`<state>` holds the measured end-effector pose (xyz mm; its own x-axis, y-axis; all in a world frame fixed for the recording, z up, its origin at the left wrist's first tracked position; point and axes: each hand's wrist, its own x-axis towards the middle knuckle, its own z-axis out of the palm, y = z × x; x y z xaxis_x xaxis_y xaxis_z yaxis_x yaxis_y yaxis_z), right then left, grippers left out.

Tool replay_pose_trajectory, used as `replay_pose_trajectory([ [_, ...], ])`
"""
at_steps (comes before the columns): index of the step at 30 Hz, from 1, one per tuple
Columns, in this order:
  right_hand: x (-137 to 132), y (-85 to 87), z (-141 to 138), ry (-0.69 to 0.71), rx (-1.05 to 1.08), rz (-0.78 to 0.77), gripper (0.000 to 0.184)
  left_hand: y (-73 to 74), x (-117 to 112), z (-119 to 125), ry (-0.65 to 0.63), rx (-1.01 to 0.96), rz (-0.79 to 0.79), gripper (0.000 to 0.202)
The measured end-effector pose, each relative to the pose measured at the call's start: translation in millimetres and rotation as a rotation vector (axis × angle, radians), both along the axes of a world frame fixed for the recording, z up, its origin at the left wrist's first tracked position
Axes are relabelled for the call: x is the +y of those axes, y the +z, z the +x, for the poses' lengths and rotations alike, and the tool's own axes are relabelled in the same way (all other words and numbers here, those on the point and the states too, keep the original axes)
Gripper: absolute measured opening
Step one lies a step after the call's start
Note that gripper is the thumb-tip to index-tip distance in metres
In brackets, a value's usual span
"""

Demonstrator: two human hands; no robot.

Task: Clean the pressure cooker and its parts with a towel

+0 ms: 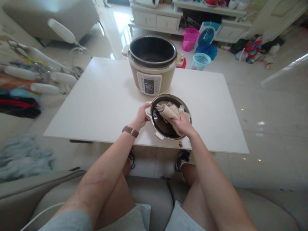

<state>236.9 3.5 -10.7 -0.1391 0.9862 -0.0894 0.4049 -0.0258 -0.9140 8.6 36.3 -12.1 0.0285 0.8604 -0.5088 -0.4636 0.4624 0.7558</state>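
Note:
My left hand (141,116) grips the rim of a round pressure cooker lid (160,125), whose dark inner side faces up toward me. Bunched in my right hand (184,124) is a beige cloth (167,110), pressed against the inside of the lid. The lid is held over the front part of the white table. Just beyond it the electric pressure cooker (152,72) stands upright without its lid, its dark inner pot showing and its control panel facing me. My right fingers are partly hidden by the cloth.
The white table (101,96) spans the middle, with a small sticker (180,144) near its front edge. A grey sofa (144,189) is under me. Beyond the table are a pink basket (190,40), a light blue basket (200,61) and a white cabinet (156,21).

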Motion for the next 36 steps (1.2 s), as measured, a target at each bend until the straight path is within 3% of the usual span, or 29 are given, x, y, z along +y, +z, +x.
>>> replay_pose_trajectory([
  [3,6.0,-7.7,-0.2,-0.308,0.102,0.017,0.034,4.4,-1.0,1.6,-0.007,0.028,-0.001,0.027],
  [6,8.6,-9.8,-6.6,-0.416,0.096,0.016,0.035,8.6,-1.8,4.0,-0.021,0.029,0.013,0.028],
  [15,-4.9,-6.9,-32.3,-0.210,-0.116,0.063,0.037,4.9,-1.8,4.0,-0.009,0.008,0.056,0.025],
  [22,-18.6,4.2,-38.7,0.023,-0.322,0.127,0.055,3.6,0.3,0.5,-0.039,0.003,0.028,0.027],
  [24,-19.1,9.1,-34.2,0.105,-0.334,0.110,0.052,3.3,2.3,-4.2,-0.069,0.009,0.017,0.027],
  [27,-14.5,16.1,-18.4,0.188,-0.209,-0.034,0.033,3.5,4.7,-11.6,-0.089,0.037,-0.004,0.020],
  [29,-8.7,20.2,-3.7,0.113,-0.009,-0.142,0.027,4.6,5.5,-14.4,-0.073,0.057,-0.019,0.015],
  [32,1.4,25.8,18.1,-0.149,0.354,-0.174,0.033,7.2,5.3,-13.6,-0.045,0.082,-0.031,0.013],
  [36,11.7,32.6,37.1,-0.513,0.612,0.136,0.039,8.9,4.2,-8.8,-0.003,0.108,-0.015,0.015],
])
